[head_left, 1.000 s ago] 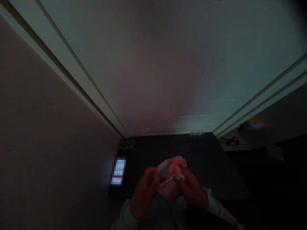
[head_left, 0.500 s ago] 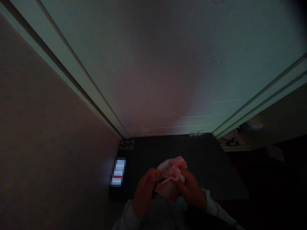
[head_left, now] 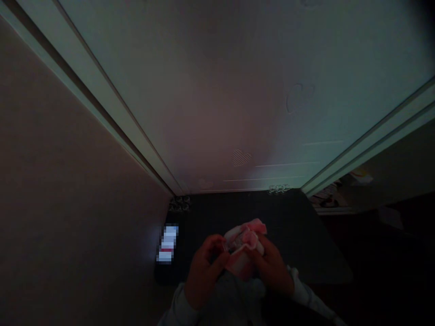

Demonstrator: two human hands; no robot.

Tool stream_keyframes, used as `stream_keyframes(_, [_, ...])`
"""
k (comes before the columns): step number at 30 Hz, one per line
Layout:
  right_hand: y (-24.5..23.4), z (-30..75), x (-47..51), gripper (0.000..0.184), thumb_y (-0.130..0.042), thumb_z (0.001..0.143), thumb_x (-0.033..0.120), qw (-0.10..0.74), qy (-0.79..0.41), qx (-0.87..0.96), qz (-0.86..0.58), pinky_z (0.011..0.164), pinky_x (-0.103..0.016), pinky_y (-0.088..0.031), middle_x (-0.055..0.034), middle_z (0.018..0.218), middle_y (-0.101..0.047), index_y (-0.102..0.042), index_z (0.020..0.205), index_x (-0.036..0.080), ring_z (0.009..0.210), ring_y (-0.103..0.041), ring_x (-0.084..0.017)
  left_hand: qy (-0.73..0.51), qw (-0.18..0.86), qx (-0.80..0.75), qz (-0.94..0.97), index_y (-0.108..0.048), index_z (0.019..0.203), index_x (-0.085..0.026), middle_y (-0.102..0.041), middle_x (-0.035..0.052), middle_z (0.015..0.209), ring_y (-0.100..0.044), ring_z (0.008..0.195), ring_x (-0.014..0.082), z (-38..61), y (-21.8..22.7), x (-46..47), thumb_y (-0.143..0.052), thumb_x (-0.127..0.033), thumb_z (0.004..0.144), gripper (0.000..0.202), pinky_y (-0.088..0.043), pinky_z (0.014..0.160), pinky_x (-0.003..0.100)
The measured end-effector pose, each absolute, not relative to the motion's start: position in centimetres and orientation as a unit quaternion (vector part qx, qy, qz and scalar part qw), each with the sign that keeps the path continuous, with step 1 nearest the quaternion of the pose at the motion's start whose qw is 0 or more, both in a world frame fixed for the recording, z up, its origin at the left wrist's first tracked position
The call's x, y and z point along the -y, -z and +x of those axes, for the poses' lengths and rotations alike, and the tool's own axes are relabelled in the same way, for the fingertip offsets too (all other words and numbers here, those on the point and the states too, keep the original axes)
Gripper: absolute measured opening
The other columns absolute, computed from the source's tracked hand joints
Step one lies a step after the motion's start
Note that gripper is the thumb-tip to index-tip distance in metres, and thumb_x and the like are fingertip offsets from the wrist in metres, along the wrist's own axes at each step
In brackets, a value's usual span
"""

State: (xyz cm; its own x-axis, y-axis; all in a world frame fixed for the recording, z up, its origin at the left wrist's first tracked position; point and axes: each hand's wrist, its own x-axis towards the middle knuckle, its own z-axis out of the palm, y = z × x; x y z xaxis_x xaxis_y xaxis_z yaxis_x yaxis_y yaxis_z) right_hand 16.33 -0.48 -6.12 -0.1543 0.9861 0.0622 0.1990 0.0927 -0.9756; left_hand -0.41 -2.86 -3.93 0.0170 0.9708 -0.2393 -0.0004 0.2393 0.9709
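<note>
A pink and white cloth (head_left: 242, 268) is bunched between my hands, above the dark tabletop. My right hand (head_left: 272, 262) is closed around its right side, with the thumb pressed on the folds. Within the cloth lies a small clear, shiny object (head_left: 235, 244), whose kind is too dim to make out. My left hand (head_left: 207, 267) is curled at the left of the cloth, its thumb and fingertips pinching the clear object's near edge. A gap shows between that thumb and the curled fingers.
The dark table (head_left: 302, 244) meets a pale panel with embossed hearts (head_left: 241, 157). Small clear round pieces (head_left: 179, 203) cluster at its back left, more clear pieces (head_left: 278, 189) at the back right. A phone with lit screen (head_left: 167, 243) lies by the left wall.
My left hand has moved up slightly and its fingers have arched, widening the gap above the thumb. The cloth has shifted a little upward; my right hand keeps hold of it.
</note>
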Motion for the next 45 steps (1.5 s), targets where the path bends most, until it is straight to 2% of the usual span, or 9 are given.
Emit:
stream_keyframes(7, [5.53,16.34,0.34,0.013,-0.054,0.075,0.026,0.421,-0.454,0.613,-0.491,0.063,-0.026,-0.048,-0.0042,0.074,-0.067,-0.063,0.077,0.017,0.068,-0.060,-0.018,-0.440,0.558,-0.542,0.448,-0.058,0.089,-0.018,-0.055,0.0001,0.076,-0.052,0.073,0.0173,-0.37,3.87,2.84,-0.063,-0.040,0.074,0.027,-0.042,0.067,0.026])
stream_keyframes(13, [5.68,16.22,0.36,0.010,-0.059,0.068,0.027,0.417,-0.428,0.605,-0.526,0.055,-0.025,-0.045,-0.0016,0.065,-0.063,-0.060,0.065,0.018,0.060,-0.056,-0.017,-0.438,0.565,-0.535,0.450,-0.057,0.086,-0.018,-0.053,-0.0009,0.074,-0.050,0.071,0.0163,-0.16,3.81,3.12,-0.061,-0.041,0.076,0.025,-0.041,0.066,0.025])
stream_keyframes(19, [6.08,16.44,0.34,0.020,-0.046,0.083,0.028,0.443,-0.446,0.632,-0.454,0.054,-0.024,-0.045,-0.0030,0.069,-0.063,-0.062,0.077,0.017,0.059,-0.056,-0.015,-0.440,0.558,-0.536,0.455,-0.055,0.082,-0.018,-0.051,-0.0014,0.071,-0.047,0.067,0.0151,-0.20,3.64,2.91,-0.058,-0.045,0.077,0.027,-0.039,0.061,0.024])
stream_keyframes(24, [5.68,16.42,0.32,0.024,-0.042,0.085,0.027,0.436,-0.425,0.654,-0.449,0.058,-0.025,-0.047,-0.0064,0.077,-0.067,-0.063,0.083,0.017,0.064,-0.059,-0.017,-0.445,0.576,-0.540,0.423,-0.054,0.082,-0.018,-0.051,-0.0017,0.070,-0.047,0.066,0.0153,-0.09,3.21,2.80,-0.058,-0.050,0.075,0.033,-0.039,0.060,0.024])
stream_keyframes(31, [5.55,16.16,0.44,0.009,-0.057,0.071,0.026,0.408,-0.411,0.638,-0.508,0.058,-0.025,-0.046,-0.0017,0.066,-0.064,-0.061,0.067,0.019,0.061,-0.058,-0.017,-0.424,0.582,-0.535,0.442,-0.055,0.078,-0.018,-0.047,-0.0028,0.068,-0.044,0.063,0.0140,-0.14,3.41,2.89,-0.055,-0.052,0.077,0.034,-0.036,0.058,0.023])
stream_keyframes(34, [5.66,16.16,0.45,0.008,-0.058,0.068,0.026,0.416,-0.410,0.625,-0.518,0.057,-0.025,-0.046,-0.0012,0.065,-0.064,-0.060,0.066,0.018,0.060,-0.057,-0.017,-0.415,0.580,-0.533,0.455,-0.053,0.076,-0.018,-0.046,-0.0030,0.066,-0.043,0.062,0.0139,-0.02,3.38,2.82,-0.052,-0.053,0.078,0.035,-0.035,0.058,0.023])
stream_keyframes(41, [5.74,16.38,0.37,0.022,-0.041,0.085,0.026,0.442,-0.434,0.643,-0.451,0.055,-0.024,-0.045,-0.0027,0.070,-0.063,-0.060,0.078,0.017,0.060,-0.057,-0.015,-0.417,0.584,-0.534,0.447,-0.053,0.077,-0.018,-0.047,-0.0029,0.067,-0.042,0.064,0.0143,0.08,3.27,2.79,-0.052,-0.054,0.078,0.036,-0.035,0.058,0.023])
stream_keyframes(45, [5.72,16.44,0.48,0.023,-0.039,0.086,0.024,0.439,-0.442,0.651,-0.434,0.060,-0.024,-0.047,-0.0054,0.081,-0.066,-0.061,0.086,0.017,0.070,-0.061,-0.017,-0.431,0.585,-0.539,0.426,-0.053,0.078,-0.018,-0.047,-0.0033,0.067,-0.043,0.063,0.0139,0.13,2.94,2.85,-0.053,-0.053,0.078,0.035,-0.036,0.058,0.023])
